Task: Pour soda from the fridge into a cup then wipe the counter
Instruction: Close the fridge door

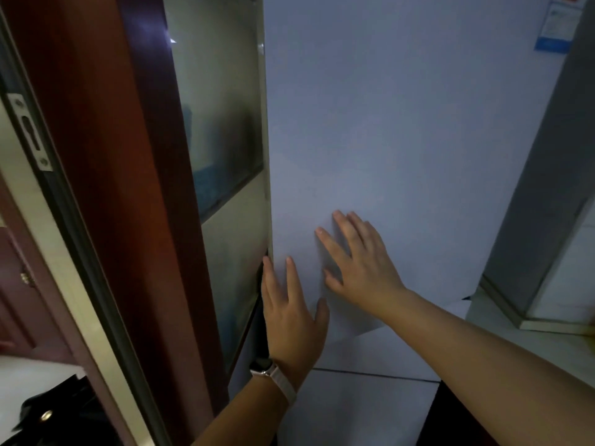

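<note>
1. Pressing flat against the tall, pale blue-white fridge door (402, 140), both hands sit low on its smooth front, near its left edge.
2. The left hand (289, 317) lies along the door's left edge, its fingers (291, 278) straight, slightly apart, pointing up; the outermost finger reaches into the dark gap between the door edge and the frosted glass panel (222, 107) beside it. Whether it hooks around the edge cannot be told. It clamps on nothing visible.
3. A watch with a pale band (273, 376) circles the left wrist.
4. The right hand (360, 262) rests a little higher and further right, palm on the door, its fingers (331, 246) spread apart and angled up-left, holding nothing.
5. The fridge door appears shut; a horizontal seam crosses below the hands, with a lower white fridge panel (354, 410) under it. No soda or cup is in view.
6. A blue and white label sticker (557, 24) sits at the door's upper right corner.
7. Left of the glass panel stands a reddish-brown wooden door frame (96, 156), and further left a metal strike plate (30, 132) on a pale frame.
8. At right, a grey wall corner (544, 175) meets a light ledge (515, 336).
</note>
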{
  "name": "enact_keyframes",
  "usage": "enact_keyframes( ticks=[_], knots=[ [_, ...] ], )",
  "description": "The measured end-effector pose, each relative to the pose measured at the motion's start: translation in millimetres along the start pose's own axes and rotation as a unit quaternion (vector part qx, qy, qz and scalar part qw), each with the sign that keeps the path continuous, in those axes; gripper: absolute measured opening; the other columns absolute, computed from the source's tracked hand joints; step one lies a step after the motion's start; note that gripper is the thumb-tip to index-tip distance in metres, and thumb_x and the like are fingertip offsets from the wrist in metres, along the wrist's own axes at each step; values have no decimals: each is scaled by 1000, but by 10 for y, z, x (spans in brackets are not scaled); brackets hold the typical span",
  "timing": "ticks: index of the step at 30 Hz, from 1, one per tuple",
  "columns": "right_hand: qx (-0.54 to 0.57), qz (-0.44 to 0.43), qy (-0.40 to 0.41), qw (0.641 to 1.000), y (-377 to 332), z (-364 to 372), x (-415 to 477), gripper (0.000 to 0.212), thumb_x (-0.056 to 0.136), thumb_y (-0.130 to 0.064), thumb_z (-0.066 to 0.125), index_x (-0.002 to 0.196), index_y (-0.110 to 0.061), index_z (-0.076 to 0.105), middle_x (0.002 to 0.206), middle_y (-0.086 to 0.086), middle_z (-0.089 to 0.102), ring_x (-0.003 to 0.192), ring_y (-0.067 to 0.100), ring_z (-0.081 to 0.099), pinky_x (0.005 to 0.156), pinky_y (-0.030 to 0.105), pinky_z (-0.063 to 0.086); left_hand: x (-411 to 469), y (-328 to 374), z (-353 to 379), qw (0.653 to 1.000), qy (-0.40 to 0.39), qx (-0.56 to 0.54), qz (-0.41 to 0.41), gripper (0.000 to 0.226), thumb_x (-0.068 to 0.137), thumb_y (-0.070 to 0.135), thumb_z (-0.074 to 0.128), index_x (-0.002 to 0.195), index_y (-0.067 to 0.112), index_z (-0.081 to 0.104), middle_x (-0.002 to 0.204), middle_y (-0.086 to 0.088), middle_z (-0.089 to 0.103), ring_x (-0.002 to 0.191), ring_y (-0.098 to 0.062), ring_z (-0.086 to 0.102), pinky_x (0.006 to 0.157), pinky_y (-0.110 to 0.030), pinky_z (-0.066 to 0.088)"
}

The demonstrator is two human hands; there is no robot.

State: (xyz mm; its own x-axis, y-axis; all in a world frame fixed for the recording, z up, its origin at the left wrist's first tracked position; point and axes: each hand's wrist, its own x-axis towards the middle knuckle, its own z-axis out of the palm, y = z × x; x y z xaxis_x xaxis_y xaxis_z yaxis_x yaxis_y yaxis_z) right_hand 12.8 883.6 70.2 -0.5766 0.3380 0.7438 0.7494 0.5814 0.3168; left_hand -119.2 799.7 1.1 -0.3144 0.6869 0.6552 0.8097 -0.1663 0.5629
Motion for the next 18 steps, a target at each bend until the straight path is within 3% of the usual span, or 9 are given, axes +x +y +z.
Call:
enact_keyframes(
  ticks=[3,6,9,14,18],
  knots=[
    [5,-15,28,999,44,207,80,78,77,-38,69,145,-17,36,152,17,24,139,40,27,110,59,32,152,-98,127,1000,6,19,-14,102,82,39,72,155,22,3,162,-15,-5,146,-38,13,110,-45,25],
    [8,-41,48,998,156,413,153,76,78,-36,68,144,-17,37,152,17,25,139,39,29,110,57,32,327,-179,227,999,11,12,-34,106,85,43,69,153,32,-11,161,-1,-19,147,-24,-2,112,-40,17],
    [17,-49,64,997,242,615,235,72,78,-32,66,143,-15,41,152,17,27,138,38,31,112,56,30,505,-313,325,999,28,27,-21,107,82,41,73,155,28,-5,163,-13,-9,149,-28,1,114,-41,15],
    [22,-65,44,997,338,864,365,67,78,-28,67,141,-12,50,152,17,25,138,38,29,114,54,22,786,-543,543,998,33,27,-36,108,80,46,73,155,27,-2,162,-8,-8,149,-29,3,115,-50,31],
    [13,-74,53,996,408,1006,458,62,80,-28,63,139,-13,53,152,16,30,138,37,32,114,52,23,980,-631,711,997,62,21,-27,110,76,40,79,154,24,2,161,-15,1,146,-35,10,113,-53,31]
  ],
)
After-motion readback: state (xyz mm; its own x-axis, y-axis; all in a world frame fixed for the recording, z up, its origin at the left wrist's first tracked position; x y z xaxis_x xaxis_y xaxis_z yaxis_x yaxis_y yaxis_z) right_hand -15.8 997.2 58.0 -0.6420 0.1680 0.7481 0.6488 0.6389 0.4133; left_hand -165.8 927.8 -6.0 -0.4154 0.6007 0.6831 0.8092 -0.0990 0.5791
